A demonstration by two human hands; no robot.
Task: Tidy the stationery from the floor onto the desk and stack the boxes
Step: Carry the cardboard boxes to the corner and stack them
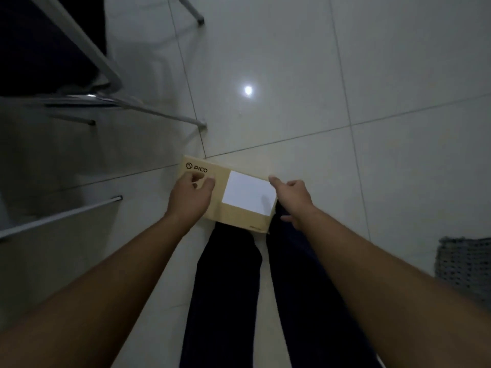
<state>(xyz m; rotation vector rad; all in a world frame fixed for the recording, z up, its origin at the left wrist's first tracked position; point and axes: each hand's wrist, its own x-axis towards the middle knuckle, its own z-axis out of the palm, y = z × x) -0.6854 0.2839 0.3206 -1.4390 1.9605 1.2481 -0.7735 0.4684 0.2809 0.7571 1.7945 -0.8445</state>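
Left hand point(190, 196): clamped on box's left end | box point(212, 179): tan carton with white label, held over floor point(372, 75) before the legs | right hand point(292, 197): gripped right end | advice: keep 2 hands level, lift evenly.

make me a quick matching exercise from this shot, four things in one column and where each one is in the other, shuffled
Things:
1. left hand
2. right hand
3. white label
4. PICO logo

Places:
A. printed near the far left corner of the cardboard box
B. at the right edge of the box, thumb at its far corner
C. on the left part of the box top, just below the logo
D. on the right half of the box top, between the two hands

Pairs: 1-C, 2-B, 3-D, 4-A
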